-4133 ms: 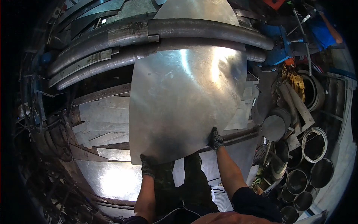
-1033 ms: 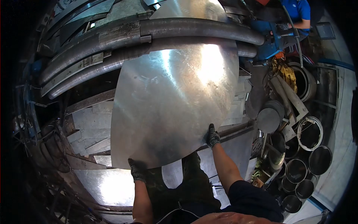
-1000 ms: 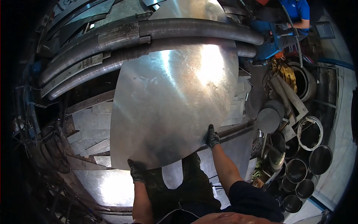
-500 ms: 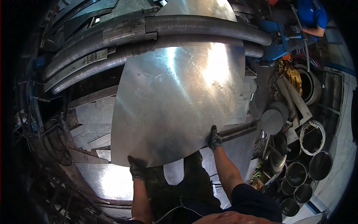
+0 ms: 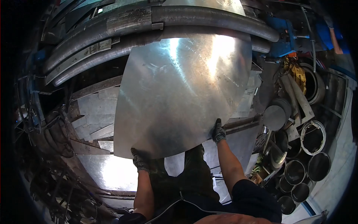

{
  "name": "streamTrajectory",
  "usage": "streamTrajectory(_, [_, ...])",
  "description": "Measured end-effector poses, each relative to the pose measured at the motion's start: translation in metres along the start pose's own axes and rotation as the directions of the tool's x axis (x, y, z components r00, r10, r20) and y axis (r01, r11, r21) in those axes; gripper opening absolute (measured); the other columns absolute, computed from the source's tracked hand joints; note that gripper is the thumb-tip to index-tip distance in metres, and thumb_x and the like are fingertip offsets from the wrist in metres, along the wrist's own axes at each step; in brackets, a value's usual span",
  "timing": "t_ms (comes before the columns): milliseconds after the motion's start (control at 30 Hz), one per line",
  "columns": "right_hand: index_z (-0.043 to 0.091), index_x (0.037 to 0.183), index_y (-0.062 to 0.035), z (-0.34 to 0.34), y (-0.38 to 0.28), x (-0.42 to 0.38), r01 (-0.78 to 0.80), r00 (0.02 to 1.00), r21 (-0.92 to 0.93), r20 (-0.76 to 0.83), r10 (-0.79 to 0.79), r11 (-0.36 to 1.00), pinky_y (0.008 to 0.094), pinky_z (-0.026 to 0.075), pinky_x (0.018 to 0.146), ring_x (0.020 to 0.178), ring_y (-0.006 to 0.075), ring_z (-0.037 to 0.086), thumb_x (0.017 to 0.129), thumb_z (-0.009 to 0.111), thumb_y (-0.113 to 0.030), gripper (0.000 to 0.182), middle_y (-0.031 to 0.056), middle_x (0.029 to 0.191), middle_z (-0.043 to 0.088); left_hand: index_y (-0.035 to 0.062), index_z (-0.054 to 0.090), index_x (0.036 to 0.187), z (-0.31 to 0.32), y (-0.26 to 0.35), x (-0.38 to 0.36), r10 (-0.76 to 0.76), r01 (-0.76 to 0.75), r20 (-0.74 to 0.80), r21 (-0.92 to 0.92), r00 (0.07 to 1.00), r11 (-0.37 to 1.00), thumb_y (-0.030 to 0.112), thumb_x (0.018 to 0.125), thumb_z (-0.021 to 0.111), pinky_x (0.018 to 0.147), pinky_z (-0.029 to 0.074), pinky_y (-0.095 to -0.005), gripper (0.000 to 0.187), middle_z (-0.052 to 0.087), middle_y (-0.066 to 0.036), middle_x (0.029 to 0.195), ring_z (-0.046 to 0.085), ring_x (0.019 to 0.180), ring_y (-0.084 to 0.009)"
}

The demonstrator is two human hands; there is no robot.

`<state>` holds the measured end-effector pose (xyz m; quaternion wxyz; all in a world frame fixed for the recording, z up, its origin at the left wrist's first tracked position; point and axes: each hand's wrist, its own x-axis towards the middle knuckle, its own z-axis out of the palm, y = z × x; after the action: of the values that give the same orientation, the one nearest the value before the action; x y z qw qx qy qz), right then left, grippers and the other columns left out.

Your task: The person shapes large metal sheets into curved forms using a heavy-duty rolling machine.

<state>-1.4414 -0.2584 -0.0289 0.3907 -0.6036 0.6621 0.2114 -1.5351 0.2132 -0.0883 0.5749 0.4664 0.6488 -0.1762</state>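
First inspector: Where is the workpiece?

Second inspector: The large metal sheet extends from the person's hands to the rollers, passing beneath the upper roller. The lower roller lies alongside, on the near side. A reflective metal section shows beyond the rollers and appears to be the same piece.

First inspector: Condition of the grip?

Second inspector: The left hand, gloved, pinches the near left corner, thumb on the upper face. The right hand, also gloved, pinches the near right edge likewise. The other fingers are largely hidden beneath, so their exact spread cannot be told.

First inspector: Extent of progress?

Second inspector: Judged partial. The far part appears inserted; the broad near part lies outside the rollers, in both hands. No pronounced bend is evident in it, though the wide lens makes curvature uncertain.

First inspector: Surroundings?

Second inspector: Flat metal offcuts at left; open cylindrical sections at right; another person's arm at upper right, apart from the sheet.
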Motion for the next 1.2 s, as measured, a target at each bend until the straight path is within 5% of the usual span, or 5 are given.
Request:
streamTrajectory(433, [0.04,0.135,0.0107,0.002,0.006,0.009,0.035,0.998,0.085,0.04,-0.038,0.996,0.0338,0.039,0.101,0.121,0.031,0.05,0.082,0.04,-0.078,0.103,0.0253,0.133,0.051,-0.0017,0.068,0.107,0.015,0.011,-0.014,-0.115,0.101,-0.213,-0.077,0.97,0.992,0.062,0.084,0.057,0.079,0.054,-0.0415,0.068,0.069,-0.012,0.102,0.064,0.083,-0.0266])
streamTrajectory(800, [0.048,0.129,0.0085,-0.002,0.015,0.026,0.059,0.997,-0.271,0.059,-0.045,0.961,0.0358,0.038,0.1,0.122,0.0334,0.05,0.084,0.03,-0.079,0.1,0.0292,0.129,0.052,-0.0013,0.059,0.123,-0.003,-0.011,0.02,-0.031,0.027,-0.015,-0.205,0.999,0.978,0.062,0.085,0.056,0.093,0.047,-0.0383,0.074,0.062,-0.01,0.121,0.06,0.1,-0.0236])
streamTrajectory(933, [0.046,0.132,0.0091,0.004,0.026,0.038,-0.072,0.997,-0.06,-0.018,0.071,0.996,0.036,0.043,0.093,0.114,0.0327,0.054,0.079,0.045,-0.079,0.102,0.0251,0.129,0.054,-0.0014,0.059,0.122,0.028,0.035,-0.046,-0.145,0.137,-0.132,-0.064,0.981,0.988,0.066,0.083,0.055,0.093,0.046,-0.0394,0.078,0.062,-0.011,0.121,0.059,0.1,-0.0245])
streamTrajectory(1000, [0.052,0.126,0.0075,0.0,0.004,0.008,0.049,0.998,-0.244,-0.021,-0.055,0.969,0.0366,0.04,0.098,0.12,0.0346,0.051,0.085,0.024,-0.079,0.099,0.0304,0.123,0.056,-0.0018,0.059,0.123,0.029,0.034,-0.044,-0.141,0.136,-0.171,-0.036,0.975,0.99,0.07,0.081,0.054,0.094,0.046,-0.0415,0.083,0.061,-0.012,0.121,0.058,0.101,-0.0255])
streamTrajectory(1200, [0.054,0.123,0.0085,-0.001,0.019,0.033,0.021,0.999,-0.434,-0.024,-0.034,0.901,0.0383,0.041,0.097,0.119,0.0357,0.052,0.085,0.022,-0.08,0.102,0.0315,0.12,0.057,-0.0023,0.059,0.122,0.008,0.007,-0.003,-0.136,0.126,-0.12,-0.09,0.983,0.988,0.071,0.082,0.053,0.092,0.047,-0.0404,0.084,0.063,-0.012,0.119,0.059,0.1,-0.0256])
